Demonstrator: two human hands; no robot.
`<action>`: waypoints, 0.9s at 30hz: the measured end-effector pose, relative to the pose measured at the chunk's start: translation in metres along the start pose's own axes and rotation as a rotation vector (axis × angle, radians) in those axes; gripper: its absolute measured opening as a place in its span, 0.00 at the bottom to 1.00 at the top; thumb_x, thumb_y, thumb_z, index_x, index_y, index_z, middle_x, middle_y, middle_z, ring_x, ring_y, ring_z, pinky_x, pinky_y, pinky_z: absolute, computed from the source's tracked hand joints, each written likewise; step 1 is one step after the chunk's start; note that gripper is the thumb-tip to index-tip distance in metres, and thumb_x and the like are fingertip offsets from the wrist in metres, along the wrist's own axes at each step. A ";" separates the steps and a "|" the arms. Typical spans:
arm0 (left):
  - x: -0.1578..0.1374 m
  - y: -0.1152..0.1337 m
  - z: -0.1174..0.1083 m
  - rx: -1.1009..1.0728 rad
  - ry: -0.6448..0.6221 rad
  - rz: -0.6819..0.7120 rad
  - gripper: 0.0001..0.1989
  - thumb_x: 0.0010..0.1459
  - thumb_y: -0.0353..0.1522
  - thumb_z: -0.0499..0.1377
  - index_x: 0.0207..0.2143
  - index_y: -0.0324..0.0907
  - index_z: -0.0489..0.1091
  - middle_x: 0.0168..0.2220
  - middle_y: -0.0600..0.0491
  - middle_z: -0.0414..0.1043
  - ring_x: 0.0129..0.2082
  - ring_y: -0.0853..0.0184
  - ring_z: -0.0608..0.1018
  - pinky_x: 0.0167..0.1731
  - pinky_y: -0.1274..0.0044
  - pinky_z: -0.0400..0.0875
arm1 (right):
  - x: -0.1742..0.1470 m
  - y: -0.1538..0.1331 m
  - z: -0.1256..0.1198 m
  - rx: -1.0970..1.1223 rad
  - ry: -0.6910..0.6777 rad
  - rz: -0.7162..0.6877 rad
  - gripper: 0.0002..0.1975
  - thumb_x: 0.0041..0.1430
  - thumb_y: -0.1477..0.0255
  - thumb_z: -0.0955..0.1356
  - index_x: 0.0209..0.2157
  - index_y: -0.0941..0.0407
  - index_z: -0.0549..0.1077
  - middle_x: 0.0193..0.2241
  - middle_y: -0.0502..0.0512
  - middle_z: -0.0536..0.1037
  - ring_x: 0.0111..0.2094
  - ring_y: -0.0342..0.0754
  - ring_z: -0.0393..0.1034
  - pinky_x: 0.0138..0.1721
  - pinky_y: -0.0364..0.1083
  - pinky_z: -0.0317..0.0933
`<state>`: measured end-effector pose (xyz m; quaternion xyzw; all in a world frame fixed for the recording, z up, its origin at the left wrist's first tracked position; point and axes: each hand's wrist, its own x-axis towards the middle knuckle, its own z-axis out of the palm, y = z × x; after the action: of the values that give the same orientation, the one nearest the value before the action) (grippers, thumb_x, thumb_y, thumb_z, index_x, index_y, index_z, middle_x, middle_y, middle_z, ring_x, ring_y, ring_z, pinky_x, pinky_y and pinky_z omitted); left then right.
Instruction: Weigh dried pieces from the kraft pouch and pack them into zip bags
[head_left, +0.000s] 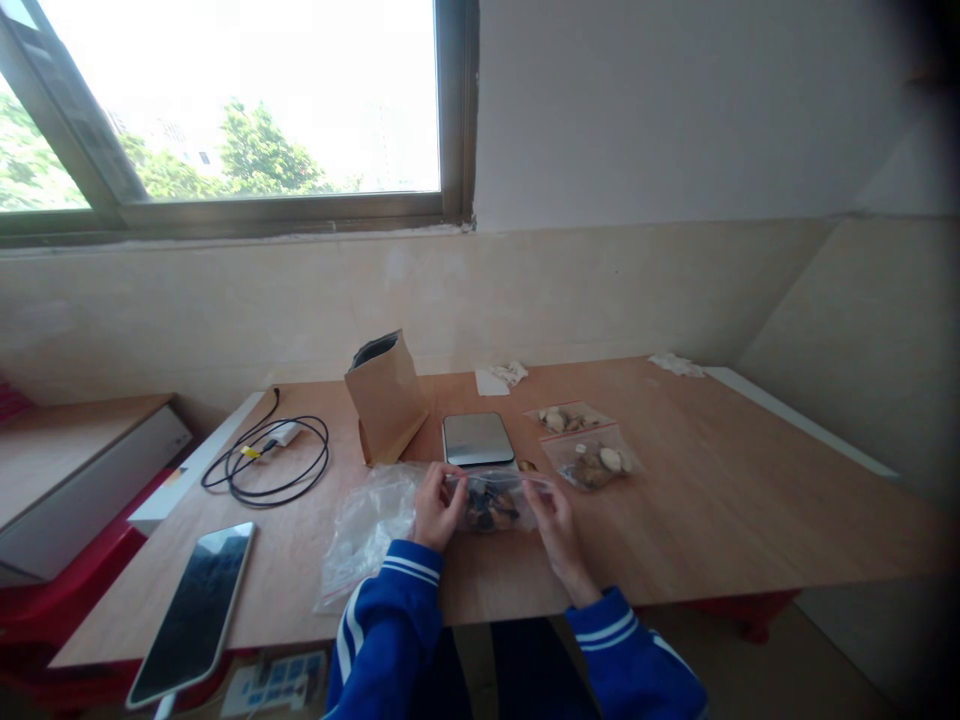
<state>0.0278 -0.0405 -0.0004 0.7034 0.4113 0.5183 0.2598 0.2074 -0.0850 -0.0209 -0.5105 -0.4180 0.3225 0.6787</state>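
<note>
Far left, a phone lies face up with its lower end past the table edge; I judge a knock from an elbow could tip it off. Screen dark, nothing readable on it.

Next, a coiled black cable with a white adapter, slack on the wood, clear of the hands.

A pile of empty clear bags sits just beside the left hand; the blue sleeve could drag them off the near edge.

A brown paper bag stands open, tilted toward the wall. No print that I can read.

Left hand and right hand each pinch an end of the small clear bag, fingers closed on its top strip. The bag rests on the table just in front of the scale, dark and tan pieces inside. I cannot tell whether the strip is sealed; if it is open, a tilt would spill the pieces.

Right of the scale lie two filled bags; their red strips carry no legible writing.
</note>
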 end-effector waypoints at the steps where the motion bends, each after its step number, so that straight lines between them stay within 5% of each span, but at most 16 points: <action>1: 0.000 0.001 0.000 -0.001 -0.007 -0.003 0.08 0.59 0.37 0.56 0.35 0.42 0.69 0.33 0.52 0.69 0.27 0.70 0.70 0.23 0.79 0.62 | 0.000 0.001 0.000 -0.013 -0.012 -0.015 0.17 0.53 0.58 0.68 0.37 0.57 0.75 0.38 0.58 0.79 0.41 0.54 0.73 0.44 0.52 0.65; 8: 0.003 0.006 -0.002 0.043 -0.043 0.056 0.08 0.58 0.37 0.57 0.34 0.41 0.70 0.33 0.50 0.70 0.34 0.67 0.73 0.32 0.76 0.67 | -0.002 0.002 -0.001 -0.049 0.009 -0.058 0.15 0.54 0.59 0.69 0.36 0.55 0.76 0.37 0.57 0.79 0.39 0.52 0.73 0.42 0.51 0.66; 27: 0.003 0.004 -0.001 0.057 -0.073 0.112 0.06 0.59 0.33 0.56 0.31 0.41 0.69 0.32 0.52 0.67 0.34 0.67 0.71 0.34 0.76 0.65 | -0.002 0.004 0.002 -0.108 0.076 -0.054 0.18 0.52 0.56 0.69 0.33 0.58 0.76 0.33 0.60 0.80 0.35 0.52 0.74 0.37 0.49 0.68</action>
<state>0.0287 -0.0403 0.0044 0.7508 0.3762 0.4942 0.2249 0.2046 -0.0844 -0.0250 -0.5467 -0.4224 0.2615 0.6741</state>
